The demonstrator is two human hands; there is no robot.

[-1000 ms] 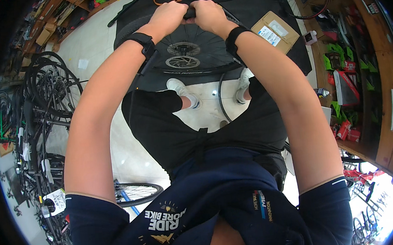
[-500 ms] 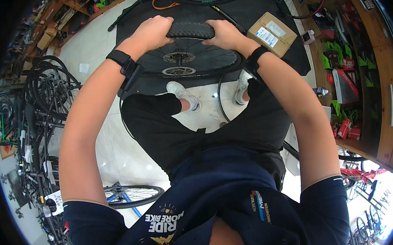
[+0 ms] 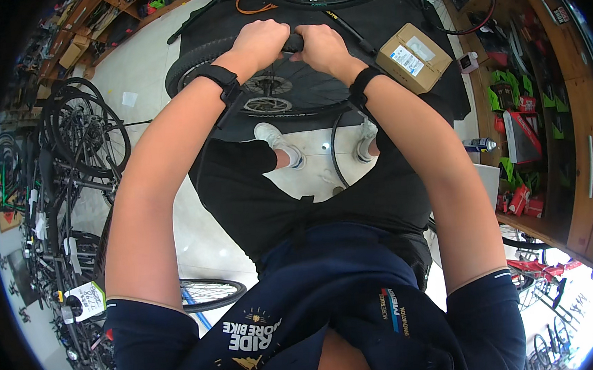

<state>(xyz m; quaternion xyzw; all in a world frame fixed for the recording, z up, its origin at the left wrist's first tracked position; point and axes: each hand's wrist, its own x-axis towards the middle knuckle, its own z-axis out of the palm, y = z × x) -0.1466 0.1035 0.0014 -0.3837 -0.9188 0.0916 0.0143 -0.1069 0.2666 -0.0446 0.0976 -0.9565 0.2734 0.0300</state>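
Note:
A bicycle wheel (image 3: 269, 105) with a disc rotor and thin spokes lies in front of my white shoes. Its knobbly black tyre (image 3: 191, 60) curves round the far left side of the rim. My left hand (image 3: 262, 44) is closed over the far part of the tyre. Close beside it, my right hand (image 3: 323, 48) grips the same stretch, thumb toward the other hand. Only a short piece of tyre shows between the two hands. My forearms cover part of the wheel, and my fingertips under the tyre are hidden.
A black mat (image 3: 400, 95) lies beneath the wheel. On it, to the right, rests a cardboard box (image 3: 413, 58). Another tyre (image 3: 339, 2) is at the far edge. Bicycles (image 3: 54, 167) line the left, and a wooden cabinet (image 3: 574, 117) stands on the right.
Both hands have drawn together along the tyre, the left moving right and the right slightly left. More of the tyre's left side now shows.

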